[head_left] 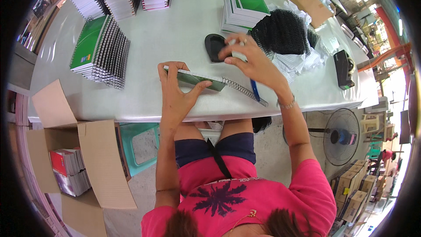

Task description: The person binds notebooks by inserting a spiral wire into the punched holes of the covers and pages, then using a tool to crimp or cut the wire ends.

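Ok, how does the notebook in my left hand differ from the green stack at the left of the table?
The notebook is tilted up in your left hand, while the green stack lies on the table. The notebook's coil sticks out past its right end; the stack's coils run along the books' edges. The notebook looks like a single book; the stack holds several. Both show green covers.
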A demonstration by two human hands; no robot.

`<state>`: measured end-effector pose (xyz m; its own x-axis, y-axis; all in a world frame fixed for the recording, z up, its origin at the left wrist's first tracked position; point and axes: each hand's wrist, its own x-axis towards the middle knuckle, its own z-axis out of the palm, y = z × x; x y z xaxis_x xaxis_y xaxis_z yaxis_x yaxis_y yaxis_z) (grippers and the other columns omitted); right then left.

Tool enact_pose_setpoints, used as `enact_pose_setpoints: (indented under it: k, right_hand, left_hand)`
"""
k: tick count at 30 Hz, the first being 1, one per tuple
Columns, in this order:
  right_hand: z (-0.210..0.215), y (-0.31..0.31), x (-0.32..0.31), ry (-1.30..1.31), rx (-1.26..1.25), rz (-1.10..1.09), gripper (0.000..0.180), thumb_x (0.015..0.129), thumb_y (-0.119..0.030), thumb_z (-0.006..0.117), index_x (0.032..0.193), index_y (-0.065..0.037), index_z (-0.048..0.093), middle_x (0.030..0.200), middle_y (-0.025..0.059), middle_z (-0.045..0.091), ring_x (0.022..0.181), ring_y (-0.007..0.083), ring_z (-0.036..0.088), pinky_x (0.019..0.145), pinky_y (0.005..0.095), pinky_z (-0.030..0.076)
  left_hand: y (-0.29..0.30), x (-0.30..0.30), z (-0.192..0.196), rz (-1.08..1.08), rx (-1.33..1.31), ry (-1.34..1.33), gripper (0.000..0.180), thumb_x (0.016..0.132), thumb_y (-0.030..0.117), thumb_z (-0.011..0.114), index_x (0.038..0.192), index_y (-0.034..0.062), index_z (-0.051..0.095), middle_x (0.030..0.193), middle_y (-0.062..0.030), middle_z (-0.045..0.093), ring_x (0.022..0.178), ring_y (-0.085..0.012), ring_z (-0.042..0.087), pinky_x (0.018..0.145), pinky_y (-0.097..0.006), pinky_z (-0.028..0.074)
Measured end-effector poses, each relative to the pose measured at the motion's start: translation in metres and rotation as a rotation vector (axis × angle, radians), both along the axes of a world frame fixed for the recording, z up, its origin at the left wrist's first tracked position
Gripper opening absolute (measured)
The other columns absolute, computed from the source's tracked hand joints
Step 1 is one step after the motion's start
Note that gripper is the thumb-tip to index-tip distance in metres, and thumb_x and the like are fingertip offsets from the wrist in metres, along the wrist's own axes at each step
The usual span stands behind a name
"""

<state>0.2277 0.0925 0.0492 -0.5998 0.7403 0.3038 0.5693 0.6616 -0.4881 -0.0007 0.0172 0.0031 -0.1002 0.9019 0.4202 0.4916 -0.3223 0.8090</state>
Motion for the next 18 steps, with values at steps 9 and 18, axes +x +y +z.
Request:
enact_pose_setpoints:
  k: [9,18]
  right_hand:
    - [-0.017,0.039,-0.002,-0.018,-0.453,0.042,0.046,0.076,-0.025,0.08,0.117,-0.011,0.063,0.151,0.0127,0.039,0.132,0.0321,0.045,0.11,0.0438,0.036]
    - [-0.01,-0.009,0.038,0.641,-0.917,0.499,0.065,0.07,-0.051,0.084,0.106,0.0,0.066,0.13,0.0163,0.054,0.112,0.024,0.058,0.1,0.0359,0.042]
  left_hand:
    - [0.013,-0.007,-0.011,-0.125,-0.003,-0.072,0.07,0.058,0.029,0.093,0.107,0.0076,0.048,0.105,-0.0074,0.04,0.102,-0.0247,0.044,0.089,-0.035,0.039]
    - [0.015,-0.003,-0.014,-0.099,0.007,-0.068,0.074,0.055,0.031,0.095,0.106,0.007,0.047,0.104,-0.0084,0.039,0.098,-0.0266,0.046,0.083,-0.039,0.042]
